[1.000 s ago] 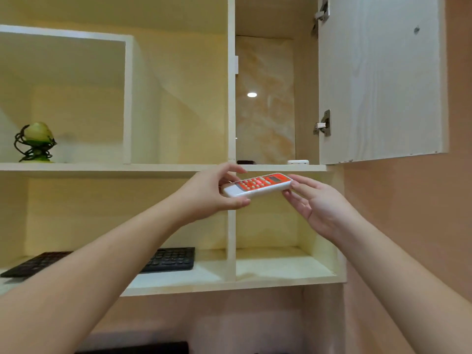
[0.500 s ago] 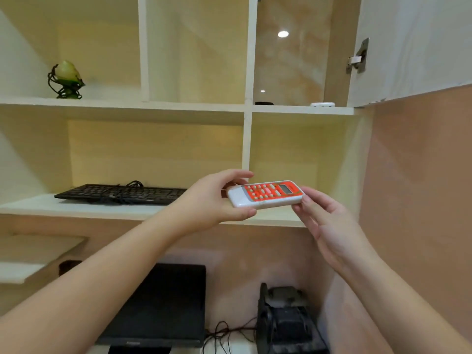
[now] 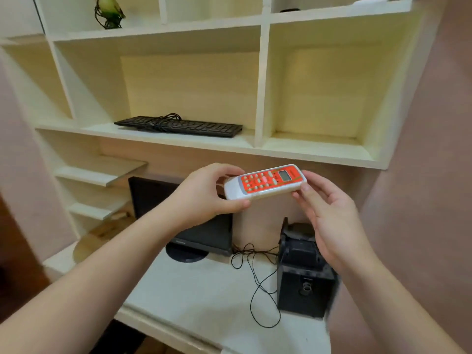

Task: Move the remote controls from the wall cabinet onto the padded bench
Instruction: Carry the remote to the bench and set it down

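On the far left, short stepped shelves (image 3: 102, 172) climb the wall, and a green ornament (image 3: 109, 11) stands on the top shelf. Next comes a black keyboard (image 3: 178, 127) with its cable coiled on top, lying in the wide open compartment of the wall cabinet (image 3: 263, 80). Below it a dark monitor (image 3: 204, 236) stands on the white desk (image 3: 204, 297). Over the desk, the left hand (image 3: 204, 198) grips the white end of the remote control (image 3: 265, 183) – thumb below, fingers curled over the far edge. The remote is in the air, its orange button face up. The right hand (image 3: 329, 221) touches the other end with nearly straight fingers. A black speaker (image 3: 304, 274) stands under this hand – thin wires (image 3: 255, 277) lie beside it.
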